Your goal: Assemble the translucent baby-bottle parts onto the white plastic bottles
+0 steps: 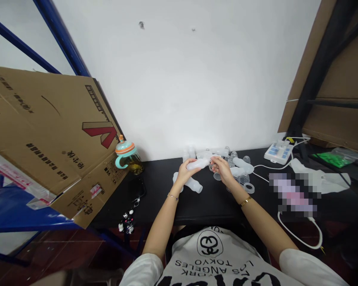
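Note:
My left hand point(185, 171) is wrapped round a translucent white bottle point(199, 163), which lies sideways above the black table. At the bottle's right end, the fingers of my right hand point(222, 169) are closed in a pinch; the small part under the fingertips is mostly hidden. Below my left hand, another white bottle point(194, 185) rests on the table. Beside and beyond my right hand is a cluster of similar white bottles point(244, 165), clear domed caps point(234, 154) and rings point(249, 188).
To the left stand a teal-lidded cup point(127, 157), a dark phone point(137, 188) with a beaded charm, and a large cardboard box point(56, 131). On the right are a white power strip point(277, 153), cables, a pixelated object point(292, 193) and white sheeting point(331, 178). A white wall rises behind.

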`<state>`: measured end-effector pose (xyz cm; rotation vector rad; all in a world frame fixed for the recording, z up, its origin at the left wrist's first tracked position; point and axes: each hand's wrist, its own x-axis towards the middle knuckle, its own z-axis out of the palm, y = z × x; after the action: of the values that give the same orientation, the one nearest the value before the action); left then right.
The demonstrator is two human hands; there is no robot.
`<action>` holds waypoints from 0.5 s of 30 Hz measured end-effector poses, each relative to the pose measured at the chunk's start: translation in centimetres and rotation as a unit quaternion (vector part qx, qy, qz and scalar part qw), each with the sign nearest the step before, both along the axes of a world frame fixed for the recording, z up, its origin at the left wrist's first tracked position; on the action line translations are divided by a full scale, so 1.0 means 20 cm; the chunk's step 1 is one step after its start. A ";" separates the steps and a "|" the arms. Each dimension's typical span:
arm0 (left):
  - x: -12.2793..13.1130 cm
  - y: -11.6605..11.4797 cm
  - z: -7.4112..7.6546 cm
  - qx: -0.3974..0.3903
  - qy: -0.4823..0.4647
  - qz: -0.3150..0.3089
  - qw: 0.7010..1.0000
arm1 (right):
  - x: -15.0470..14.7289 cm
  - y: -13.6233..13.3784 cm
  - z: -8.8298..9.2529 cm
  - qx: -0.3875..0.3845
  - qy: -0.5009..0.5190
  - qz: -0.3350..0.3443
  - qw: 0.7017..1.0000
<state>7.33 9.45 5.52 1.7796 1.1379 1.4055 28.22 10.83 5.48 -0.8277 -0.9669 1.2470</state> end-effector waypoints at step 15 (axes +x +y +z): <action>0.00 -0.01 0.02 0.003 0.012 -0.006 1.000 | 0.00 0.00 0.00 -0.002 -0.004 -0.004 1.000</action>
<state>7.40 9.17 5.93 1.8099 1.1333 1.3855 28.17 10.77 5.55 -0.8408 -0.9668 1.2399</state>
